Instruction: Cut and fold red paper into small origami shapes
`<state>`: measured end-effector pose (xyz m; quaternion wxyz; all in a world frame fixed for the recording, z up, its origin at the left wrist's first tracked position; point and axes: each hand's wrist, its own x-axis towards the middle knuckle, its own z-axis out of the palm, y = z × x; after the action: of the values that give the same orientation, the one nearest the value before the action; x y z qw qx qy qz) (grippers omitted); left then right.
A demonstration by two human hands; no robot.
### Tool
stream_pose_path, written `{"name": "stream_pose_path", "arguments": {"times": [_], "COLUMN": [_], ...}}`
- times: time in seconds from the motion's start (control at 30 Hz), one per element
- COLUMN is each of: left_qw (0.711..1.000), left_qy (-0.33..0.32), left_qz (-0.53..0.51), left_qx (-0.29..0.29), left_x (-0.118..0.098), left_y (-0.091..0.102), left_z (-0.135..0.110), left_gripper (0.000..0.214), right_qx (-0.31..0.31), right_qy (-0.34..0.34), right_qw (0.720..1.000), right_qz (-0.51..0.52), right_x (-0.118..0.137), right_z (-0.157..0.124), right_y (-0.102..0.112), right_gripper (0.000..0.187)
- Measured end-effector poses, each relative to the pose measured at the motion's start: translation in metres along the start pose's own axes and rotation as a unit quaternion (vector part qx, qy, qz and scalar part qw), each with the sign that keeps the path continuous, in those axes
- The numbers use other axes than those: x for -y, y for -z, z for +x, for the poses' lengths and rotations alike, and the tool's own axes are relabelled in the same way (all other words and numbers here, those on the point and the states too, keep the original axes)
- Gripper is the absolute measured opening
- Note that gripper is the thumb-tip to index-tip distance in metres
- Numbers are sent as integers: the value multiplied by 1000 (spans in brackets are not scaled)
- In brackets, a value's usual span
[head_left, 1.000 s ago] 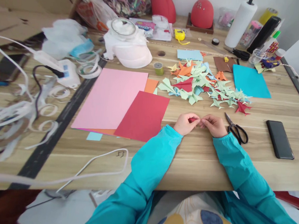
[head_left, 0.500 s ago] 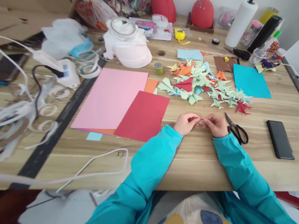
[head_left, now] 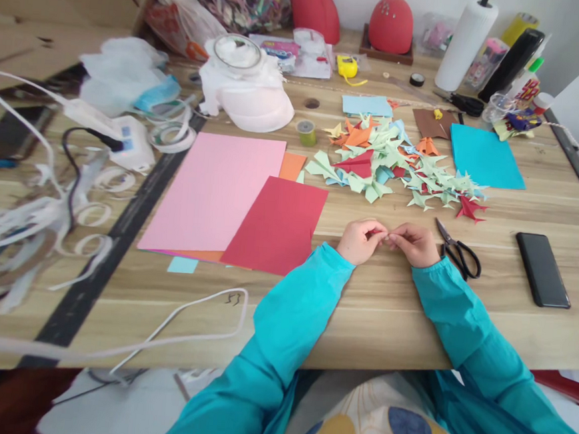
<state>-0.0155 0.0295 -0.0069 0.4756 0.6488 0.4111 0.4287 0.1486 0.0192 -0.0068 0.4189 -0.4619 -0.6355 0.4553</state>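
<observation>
My left hand [head_left: 362, 241] and my right hand [head_left: 416, 244] meet fingertip to fingertip on the wooden table [head_left: 372, 310], both pinched on a small folded red paper piece [head_left: 381, 233] that is mostly hidden by the fingers. Just beyond them lies a heap of folded paper shapes [head_left: 398, 169] in green, red, orange and blue. A red sheet [head_left: 279, 224] lies left of my left hand, overlapping a pink sheet [head_left: 216, 191]. Black scissors [head_left: 458, 249] lie right beside my right hand.
A black phone [head_left: 542, 269] lies at the right. A cyan sheet [head_left: 485, 157] is behind it. White cables and tape rolls [head_left: 92, 181] clutter the left side. A paper towel roll [head_left: 466, 45], bottles, a white cap [head_left: 251, 97] and red domes stand at the back.
My hands drew slightly apart half a second ago, showing a thin strip of red paper, and have closed together again. Nothing else moved.
</observation>
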Motion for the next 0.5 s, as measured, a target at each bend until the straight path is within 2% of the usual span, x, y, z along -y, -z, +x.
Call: {"name": "stream_pose_path", "arguments": {"times": [0.13, 0.27, 0.5], "left_qw": [999, 999, 999], "left_qy": [26, 8, -45], "left_qz": [-28, -28, 4], "left_qx": [-7, -38, -26], "left_x": [2, 4, 3], "left_y": [-1, 2, 4], "left_z": [1, 3, 3], "left_gripper": [14, 24, 11], "right_qx": [-26, -68, -67], "right_qy": [9, 9, 15], "right_qw": [999, 997, 997], "right_qz": [18, 31, 24], "right_x": [-1, -3, -4], "right_z": [0, 0, 1], "right_y": [0, 1, -1], "right_gripper": [24, 20, 26]}}
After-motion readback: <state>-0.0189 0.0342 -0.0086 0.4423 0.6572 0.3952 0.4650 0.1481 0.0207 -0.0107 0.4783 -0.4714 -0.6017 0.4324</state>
